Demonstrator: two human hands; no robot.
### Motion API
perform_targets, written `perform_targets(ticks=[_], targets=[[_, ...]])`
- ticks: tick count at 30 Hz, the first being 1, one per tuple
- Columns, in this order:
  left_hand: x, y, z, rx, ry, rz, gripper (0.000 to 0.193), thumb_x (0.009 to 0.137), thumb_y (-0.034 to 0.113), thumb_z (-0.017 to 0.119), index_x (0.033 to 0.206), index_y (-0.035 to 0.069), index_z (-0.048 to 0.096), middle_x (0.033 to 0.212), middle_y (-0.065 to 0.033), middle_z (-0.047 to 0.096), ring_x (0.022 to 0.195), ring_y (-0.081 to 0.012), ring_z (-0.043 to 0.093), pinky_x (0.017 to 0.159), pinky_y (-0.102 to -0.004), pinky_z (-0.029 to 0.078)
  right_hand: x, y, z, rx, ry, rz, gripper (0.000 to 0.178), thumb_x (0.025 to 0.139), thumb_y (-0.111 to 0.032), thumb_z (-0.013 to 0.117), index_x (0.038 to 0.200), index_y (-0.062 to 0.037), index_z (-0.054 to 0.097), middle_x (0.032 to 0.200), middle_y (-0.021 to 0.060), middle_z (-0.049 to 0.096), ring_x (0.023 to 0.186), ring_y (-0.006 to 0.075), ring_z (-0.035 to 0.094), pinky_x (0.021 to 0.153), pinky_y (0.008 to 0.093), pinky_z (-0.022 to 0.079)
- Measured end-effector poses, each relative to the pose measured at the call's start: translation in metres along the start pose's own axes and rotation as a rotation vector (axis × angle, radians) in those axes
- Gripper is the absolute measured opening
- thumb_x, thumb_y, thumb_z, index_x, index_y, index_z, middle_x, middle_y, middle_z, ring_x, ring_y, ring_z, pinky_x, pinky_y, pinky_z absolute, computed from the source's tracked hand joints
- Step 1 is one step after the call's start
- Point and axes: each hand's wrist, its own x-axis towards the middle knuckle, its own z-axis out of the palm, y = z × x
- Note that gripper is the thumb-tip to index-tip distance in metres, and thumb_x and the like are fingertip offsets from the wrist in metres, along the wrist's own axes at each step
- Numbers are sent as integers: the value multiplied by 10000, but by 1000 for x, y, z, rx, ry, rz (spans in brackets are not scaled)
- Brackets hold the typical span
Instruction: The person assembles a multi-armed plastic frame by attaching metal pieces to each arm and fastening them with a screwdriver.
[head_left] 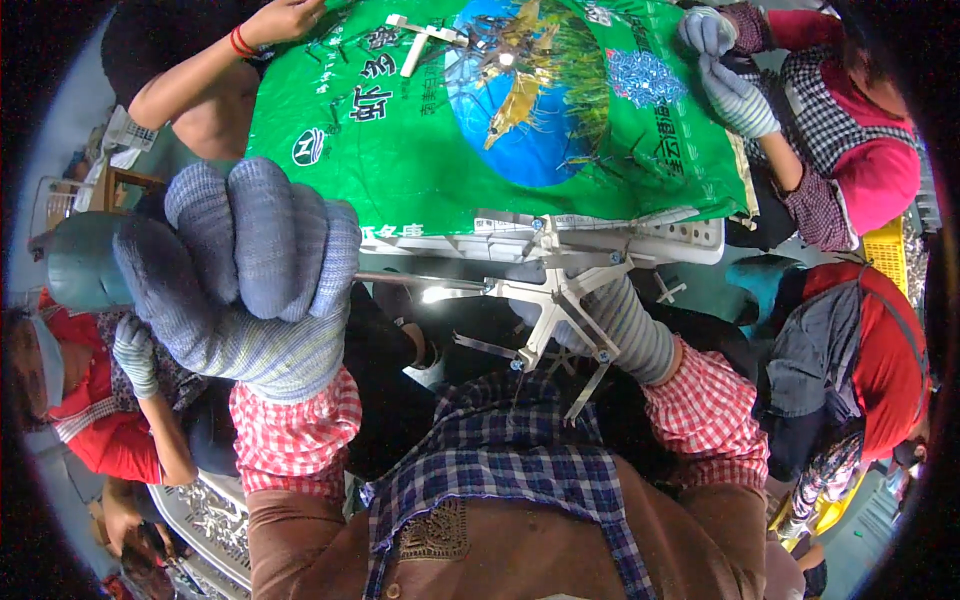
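1. A large green plastic sack [400,150] with a round blue picture covers the work table.
2. A white perforated plastic crate [690,240] edges out beneath it.
3. A yellow slatted plastic crate [885,250] stands at right.
4. Grey-blue floor [60,130] shows at left.

The left hand [250,270] is raised in the left centre of the frame, closed into a fist. The right hand [625,325] is right of centre and holds a metal bracket assembly [555,300], just below the table edge [600,240]. A printed sack [420,130] lies on the table, in the upper middle. In the upper right, another person's gloved hands [725,65] are at the sack's corner.
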Motion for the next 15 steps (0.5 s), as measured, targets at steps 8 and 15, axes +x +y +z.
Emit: perform_targets(ticks=[8,15], targets=[[-2,-2,6,31,27,-15,347,931,373,531,680,164,417,534,43,362,399,-82,301,404,-247,301,3,9,8,895,184,45,607,840,-233,663,1340,-50,371,1252,109,537,1080,200,561,892,342,482],[-2,0,0,-20,100,-63,371,914,415,559,677,163,422,542,50,396,377,-62,304,373,-217,290,10,-28,-37,1260,-6,382,465,750,-232,704,1154,-26,599,1176,104,577,1165,322,483,1023,429,351]])
